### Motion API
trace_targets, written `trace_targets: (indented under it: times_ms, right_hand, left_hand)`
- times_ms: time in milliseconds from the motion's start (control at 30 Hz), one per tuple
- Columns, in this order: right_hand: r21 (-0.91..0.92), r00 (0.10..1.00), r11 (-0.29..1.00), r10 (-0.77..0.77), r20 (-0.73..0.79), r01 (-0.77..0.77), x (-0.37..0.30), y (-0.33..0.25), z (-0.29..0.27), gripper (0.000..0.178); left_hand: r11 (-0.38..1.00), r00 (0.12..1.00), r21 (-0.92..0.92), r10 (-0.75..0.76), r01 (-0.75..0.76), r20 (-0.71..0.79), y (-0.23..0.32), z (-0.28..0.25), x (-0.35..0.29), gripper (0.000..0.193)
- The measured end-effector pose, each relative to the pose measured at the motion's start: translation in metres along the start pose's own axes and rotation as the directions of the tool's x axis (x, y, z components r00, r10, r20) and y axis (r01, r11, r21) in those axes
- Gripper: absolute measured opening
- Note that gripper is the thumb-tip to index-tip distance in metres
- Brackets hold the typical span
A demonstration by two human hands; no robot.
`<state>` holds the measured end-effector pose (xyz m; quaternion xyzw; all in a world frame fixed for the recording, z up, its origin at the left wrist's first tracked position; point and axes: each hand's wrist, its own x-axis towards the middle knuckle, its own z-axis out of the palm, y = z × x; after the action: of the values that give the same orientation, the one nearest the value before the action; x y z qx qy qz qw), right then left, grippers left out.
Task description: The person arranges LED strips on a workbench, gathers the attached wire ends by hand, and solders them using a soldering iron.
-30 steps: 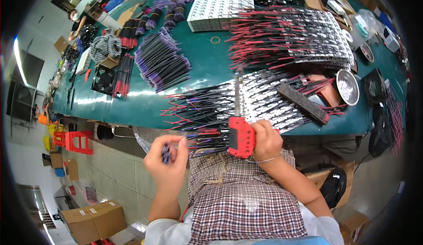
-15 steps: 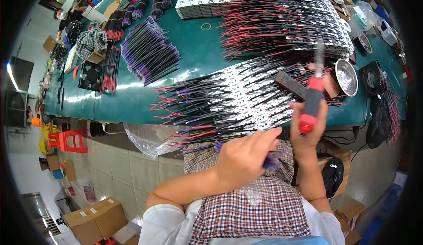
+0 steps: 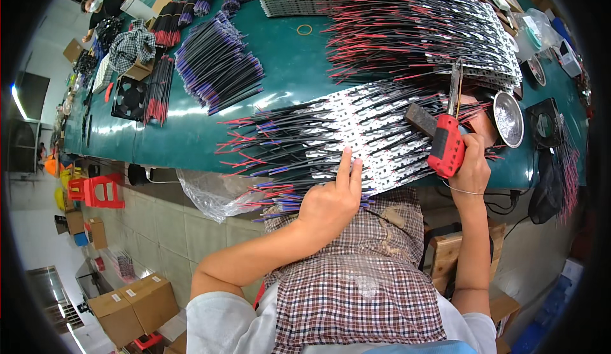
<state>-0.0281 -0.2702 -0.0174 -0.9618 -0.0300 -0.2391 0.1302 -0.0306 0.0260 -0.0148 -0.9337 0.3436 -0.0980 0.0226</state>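
Observation:
A white circuit board panel [image 3: 375,153] lies at the table's near edge, with rows of black wires [image 3: 286,139] ending in red and purple tips. My left hand [image 3: 331,204] rests at its near side, index and middle fingers stretched over the wires and panel; the other fingers are curled. My right hand [image 3: 472,166] grips a red and black soldering gun [image 3: 447,144], its metal tip pointing away over the wires. Just left of the gun, a dark rectangular bar [image 3: 421,120] lies across the panel. A round metal bowl [image 3: 508,119] stands right of the gun.
Behind lies a stack of wired white panels [image 3: 490,42], with another white stack [image 3: 299,0] to its left. Purple-tipped black wires [image 3: 219,64] form a pile at left. A black fan [image 3: 129,99] stands farther left, another [image 3: 543,123] at right. Clear plastic [image 3: 216,195] hangs below the table edge.
My left hand has moved left and opened two fingers onto the panel. The purple-tipped wires by it now lie at the panel's near edge. My right hand has shifted right, turning the soldering gun.

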Motion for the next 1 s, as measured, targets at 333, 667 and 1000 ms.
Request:
trace_targets:
  times_ms: [333, 667, 1000]
  right_hand:
    - [0.154, 0.958, 0.974, -0.124, -0.258, 0.167, -0.021, 0.002, -0.006, 0.045]
    - [0.2, 0.95, 0.971, -0.062, -0.306, 0.127, -0.026, 0.006, -0.006, 0.044]
    - [0.273, 0.945, 0.958, 0.01, -0.328, 0.085, -0.039, 0.014, -0.009, 0.051]
  left_hand:
    - [0.978, 0.946, -0.08, -0.166, 0.195, 0.279, 0.001, -0.052, -0.01, 0.085]
    - [0.844, 0.959, -0.472, -0.159, 0.255, 0.233, -0.016, -0.043, 0.093, 0.056]
    - [0.857, 0.934, -0.458, -0.07, 0.237, 0.351, -0.032, -0.006, 0.111, 0.036]
